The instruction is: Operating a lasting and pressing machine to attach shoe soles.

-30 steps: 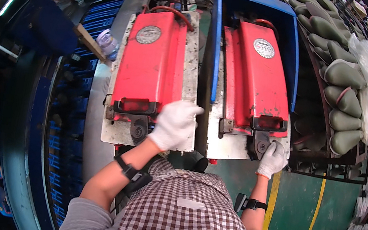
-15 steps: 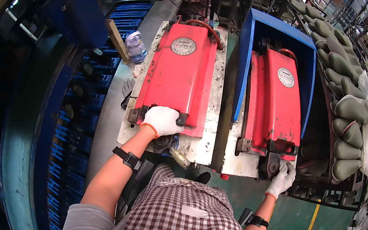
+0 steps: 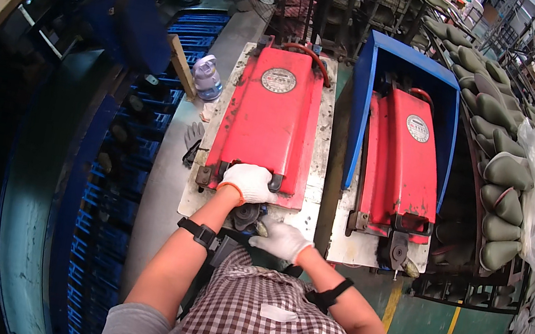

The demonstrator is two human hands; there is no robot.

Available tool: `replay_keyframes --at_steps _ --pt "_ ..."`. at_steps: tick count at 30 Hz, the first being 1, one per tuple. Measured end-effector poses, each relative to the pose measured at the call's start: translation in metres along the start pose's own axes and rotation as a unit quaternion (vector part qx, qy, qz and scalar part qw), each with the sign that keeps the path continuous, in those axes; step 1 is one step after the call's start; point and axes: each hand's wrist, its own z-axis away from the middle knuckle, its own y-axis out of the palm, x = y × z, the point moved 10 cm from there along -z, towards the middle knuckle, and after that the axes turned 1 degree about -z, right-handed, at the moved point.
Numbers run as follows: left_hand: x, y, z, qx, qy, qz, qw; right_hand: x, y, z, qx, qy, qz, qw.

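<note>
Red housing with black handle, one of two, attended by two gloved hands

Main item: left red housing [image 3: 265, 120], oblong, lying on the left white surface [image 3: 320, 155]. Long axis runs from that surface's near edge to its far edge, the far end leaning slightly right. Handle end faces the person; red hose [image 3: 320, 69] curves over the far right corner.

Marking: round silver-grey label [image 3: 278, 80] near the far end; print present, too small to read.

Left hand [image 3: 247, 183]: white glove; fingers curled over the black handle [image 3: 275, 183] at the near end.

Right hand [image 3: 281, 241]: white glove, at the surface's near edge, beside a small olive piece [image 3: 261, 228] and the round black fitting [image 3: 245, 215]. Fingers point left; whether they pinch the piece cannot be told.

Companion item: right red housing [image 3: 402, 166], under a blue hood [image 3: 412, 56], its far end leaning slightly left. Similar round label, illegible; black handle toward the near edge of the right white surface [image 3: 356, 251].
</note>
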Motion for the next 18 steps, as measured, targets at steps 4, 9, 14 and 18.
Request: replay_keyframes --at_steps 4,9,14,18 --pt "0.001 0.0015 0.0027 0.005 -0.001 0.002 1.0 0.0 0.006 -0.0087 -0.04 0.007 -0.036 0.999" --pt "-0.0002 -0.0003 0.0051 0.006 0.004 0.009 1.0 -0.0004 0.0014 -0.0062 -0.066 0.014 -0.064 0.996" --pt "0.0015 0.0021 0.0023 -0.004 0.011 0.008 1.0 -0.0025 0.0042 -0.008 -0.061 0.009 -0.08 0.995" --pt "0.0012 0.0018 0.0021 -0.005 0.018 0.008 1.0 -0.0071 0.0076 -0.0104 -0.056 0.013 -0.087 0.995"
